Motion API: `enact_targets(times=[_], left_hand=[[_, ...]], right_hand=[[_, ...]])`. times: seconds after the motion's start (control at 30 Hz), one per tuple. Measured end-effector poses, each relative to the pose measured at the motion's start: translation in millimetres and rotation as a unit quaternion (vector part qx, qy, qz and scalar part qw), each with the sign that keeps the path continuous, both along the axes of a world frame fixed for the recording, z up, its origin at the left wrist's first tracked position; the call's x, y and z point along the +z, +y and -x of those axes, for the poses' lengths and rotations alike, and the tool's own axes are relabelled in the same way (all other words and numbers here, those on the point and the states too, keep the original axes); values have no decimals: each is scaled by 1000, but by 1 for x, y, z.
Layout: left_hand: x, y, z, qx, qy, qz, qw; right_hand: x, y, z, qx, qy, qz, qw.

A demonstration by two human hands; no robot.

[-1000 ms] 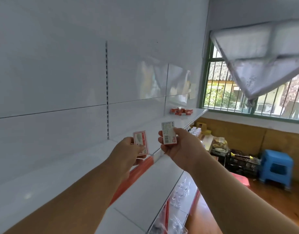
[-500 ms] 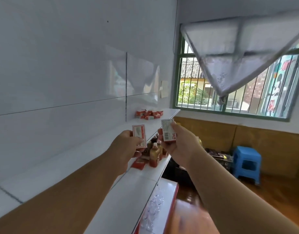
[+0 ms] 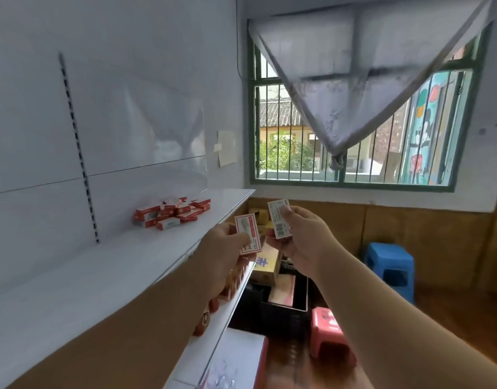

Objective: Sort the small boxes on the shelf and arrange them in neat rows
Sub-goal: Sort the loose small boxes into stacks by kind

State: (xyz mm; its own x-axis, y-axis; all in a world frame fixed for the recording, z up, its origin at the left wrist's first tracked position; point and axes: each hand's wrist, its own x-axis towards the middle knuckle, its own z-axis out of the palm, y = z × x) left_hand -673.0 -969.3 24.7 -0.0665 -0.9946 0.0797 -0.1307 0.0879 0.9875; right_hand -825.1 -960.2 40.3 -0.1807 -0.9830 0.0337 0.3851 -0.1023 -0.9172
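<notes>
My left hand (image 3: 223,248) holds a small red-and-white box (image 3: 248,233) upright by its lower edge. Just to its right, my right hand (image 3: 303,237) grips a second small white box (image 3: 279,222) with a barcode facing me. Both boxes hover off the front edge of the white shelf (image 3: 107,265). Further along that shelf, near the wall, lies a loose pile of several red-and-white boxes (image 3: 173,211), some stacked crookedly.
A lower shelf (image 3: 213,338) carries red-capped bottles. Below to the right stand a black crate (image 3: 283,307) with cardboard boxes, a red stool (image 3: 326,327) and a blue stool (image 3: 390,265). A barred window (image 3: 354,141) with a grey curtain faces me.
My view has swung right and closer along the shelf, so the pile of boxes now appears larger and nearer. Both hands keep their boxes in the same grip.
</notes>
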Motion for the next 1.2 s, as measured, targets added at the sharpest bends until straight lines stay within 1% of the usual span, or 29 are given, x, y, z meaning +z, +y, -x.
enact_targets(times=[0.1,0.23,0.37,0.47,0.6,0.7,0.8,0.9,0.97,1.1,1.2], left_hand=[[10,-62,21,29,0,-7,1000],[21,-139,25,78,-40,8,996],[14,-215,11,116,-77,14,990],[18,-275,-2,131,-86,21,987],[34,-344,-12,187,-89,26,978],[40,-387,-15,227,-122,40,966],[37,-419,-18,272,-164,58,946],[28,-446,-23,325,-167,51,930],[23,-461,-23,371,-172,36,912],[18,-488,-16,482,-200,-10,853],[17,-504,-13,542,-234,-54,806]], right_hand=[[16,-73,27,23,18,0,1000],[22,-170,39,44,76,5,996],[9,-267,26,80,147,17,986],[5,-334,12,104,170,32,979],[18,-408,0,147,221,41,963],[23,-462,-5,180,248,58,950],[13,-521,-14,233,236,73,941],[0,-578,-32,287,226,90,926],[-7,-610,-44,326,236,116,908],[-11,-657,-66,418,267,136,857],[-8,-678,-85,451,283,135,836]])
